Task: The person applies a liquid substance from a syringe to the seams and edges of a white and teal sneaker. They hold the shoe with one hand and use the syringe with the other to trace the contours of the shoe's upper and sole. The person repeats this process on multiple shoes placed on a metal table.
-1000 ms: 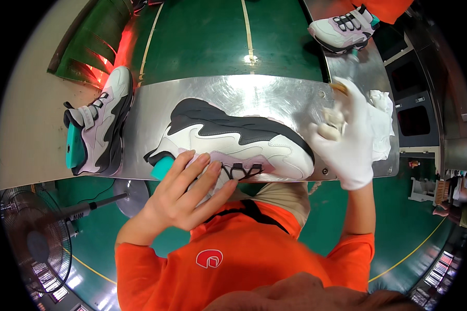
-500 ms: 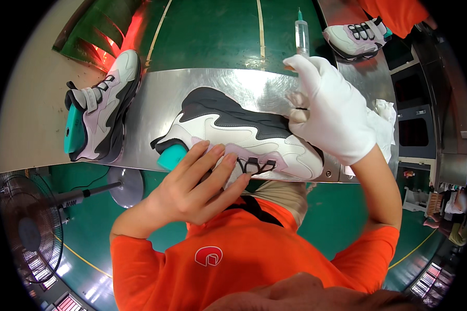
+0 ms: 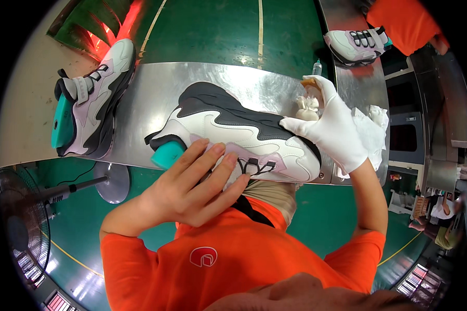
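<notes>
A white, pale pink and black sneaker (image 3: 228,129) lies on its side on the metal worktop, dark sole facing away from me. A teal insert (image 3: 167,154) shows in its heel opening. My bare left hand (image 3: 192,179) grips the upper, its fingers over the tongue and beside the black laces. My right hand (image 3: 337,127), in a white glove, is spread with thumb and forefinger apart, the thumb touching the sole edge near the toe. Just beyond its forefinger a clear syringe (image 3: 317,67) shows, its lower part hidden. Between thumb and forefinger sits a crumpled white wad (image 3: 307,109).
A matching sneaker (image 3: 96,101) with a teal insert stands at left; another sneaker (image 3: 357,45) lies at far right, near an orange-sleeved person (image 3: 402,23). Crumpled white cloth (image 3: 372,129) lies right of my glove. A green belt (image 3: 213,36) runs beyond the worktop (image 3: 145,98). A fan (image 3: 23,223) stands lower left.
My right hand has opened from its curl around the upright syringe, which now sits lower behind the glove. Its thumb has come to the sole. The left hand keeps its hold on the sneaker.
</notes>
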